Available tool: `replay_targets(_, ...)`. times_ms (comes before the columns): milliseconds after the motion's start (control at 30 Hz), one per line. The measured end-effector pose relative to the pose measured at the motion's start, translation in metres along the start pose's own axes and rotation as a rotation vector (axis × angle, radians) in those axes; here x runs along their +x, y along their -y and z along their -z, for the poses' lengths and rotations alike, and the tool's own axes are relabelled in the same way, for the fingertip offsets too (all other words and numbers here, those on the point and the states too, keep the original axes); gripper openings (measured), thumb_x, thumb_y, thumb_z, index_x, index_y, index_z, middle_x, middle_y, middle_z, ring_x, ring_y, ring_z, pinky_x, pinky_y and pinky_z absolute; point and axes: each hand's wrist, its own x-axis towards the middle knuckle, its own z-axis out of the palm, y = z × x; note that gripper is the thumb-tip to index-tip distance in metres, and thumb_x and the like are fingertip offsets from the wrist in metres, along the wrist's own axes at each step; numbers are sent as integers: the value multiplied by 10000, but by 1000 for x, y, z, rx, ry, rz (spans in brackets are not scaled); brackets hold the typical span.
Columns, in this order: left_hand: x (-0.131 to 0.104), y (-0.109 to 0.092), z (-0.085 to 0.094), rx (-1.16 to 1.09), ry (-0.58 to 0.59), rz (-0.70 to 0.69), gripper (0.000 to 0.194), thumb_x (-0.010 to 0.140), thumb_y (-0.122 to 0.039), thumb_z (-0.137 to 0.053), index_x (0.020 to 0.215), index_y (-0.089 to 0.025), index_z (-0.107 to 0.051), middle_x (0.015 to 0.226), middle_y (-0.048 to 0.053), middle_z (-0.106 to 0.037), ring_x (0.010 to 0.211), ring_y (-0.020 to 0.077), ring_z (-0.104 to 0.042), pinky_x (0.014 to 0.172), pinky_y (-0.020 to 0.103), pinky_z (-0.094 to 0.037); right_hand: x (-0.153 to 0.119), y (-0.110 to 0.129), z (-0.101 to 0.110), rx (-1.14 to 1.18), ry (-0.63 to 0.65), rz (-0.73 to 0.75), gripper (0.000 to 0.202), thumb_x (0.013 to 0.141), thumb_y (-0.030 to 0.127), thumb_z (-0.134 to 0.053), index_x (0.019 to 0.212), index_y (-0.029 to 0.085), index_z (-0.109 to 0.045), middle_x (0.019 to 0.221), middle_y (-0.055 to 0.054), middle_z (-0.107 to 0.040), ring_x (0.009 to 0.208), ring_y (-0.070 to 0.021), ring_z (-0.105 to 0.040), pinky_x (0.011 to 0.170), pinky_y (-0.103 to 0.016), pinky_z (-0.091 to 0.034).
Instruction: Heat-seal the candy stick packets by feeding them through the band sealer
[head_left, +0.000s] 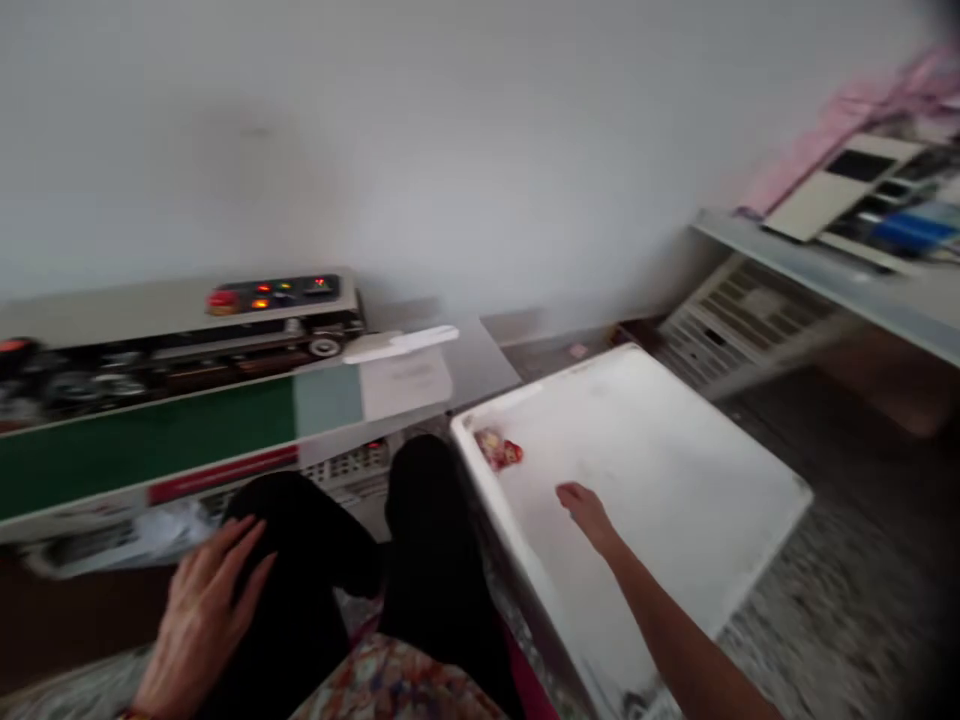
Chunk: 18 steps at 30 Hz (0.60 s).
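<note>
Green belt (150, 440) lies at far left, beside a machine (150, 305); loose plastic (172, 525) below might snag if pulled. The left hand (199, 615), open with fingers spread, is by the knee (289, 500); a sudden lift could knock the belt's edge. Red packets (499, 450) sit in the tub's left corner, where a hasty grab could crush them. Over the tub (675, 450), the right hand (586, 510) has curled fingers; blur hides any grip, so something small could slip unseen.
</note>
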Motion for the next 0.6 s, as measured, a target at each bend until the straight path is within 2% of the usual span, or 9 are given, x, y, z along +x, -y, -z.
replay_targets(67,20,-4,-14,52,41,-41,468,988,-346,-511,1445,-244,-530,1452,166,-567,1391,390,-495,1138,601,-399,30,-17,-9,-39,-13,-10,232,804,368,-544,861,226,-718,891,-65,-744,880,-256,-699,806,-401,-559)
replay_targets(133,30,-5,-19,93,86,-50,487,994,-332,-491,1475,-261,-504,1502,169,-521,1433,407,-444,1152,635,-366,54,-20,-27,-62,25,60,287,799,308,-560,1026,235,-720,1082,-69,-737,991,-247,-684,881,-406,-546)
replay_targets(267,38,-4,-21,125,136,-58,565,993,-329,-486,1553,-304,-411,1526,177,-492,1427,432,-444,1141,675,-355,84,5,-63,-105,157,290,623,710,171,-667,1327,240,-610,1375,-86,-626,1269,-259,-563,1066,-433,-448)
replay_targets(333,40,-7,-21,118,138,-51,608,994,-334,-488,1583,-367,-343,1557,143,-474,1429,429,-447,1142,677,-356,88,18,-78,-140,202,362,811,641,141,-745,1420,227,-537,1443,-120,-572,1331,-300,-509,1130,-489,-374)
replay_targets(433,43,-15,-22,102,126,29,629,994,-354,-505,1562,-518,-288,1630,-10,-409,1456,389,-432,1185,657,-327,81,25,-100,-255,170,461,1021,594,163,-836,1522,176,-411,1535,-194,-464,1417,-367,-399,1195,-566,-246)
replay_targets(533,42,-21,-21,87,130,114,629,986,-381,-530,1510,-625,-282,1648,-171,-336,1486,344,-404,1228,624,-293,67,22,-123,-416,20,607,1011,687,277,-836,1551,114,-338,1543,-244,-429,1441,-384,-354,1219,-579,-196)
replay_targets(600,40,-21,-21,73,144,140,624,983,-387,-526,1501,-640,-285,1646,-214,-312,1493,331,-394,1243,611,-277,63,21,-137,-446,-72,674,953,756,356,-798,1548,101,-332,1526,-249,-443,1433,-384,-360,1227,-587,-184)
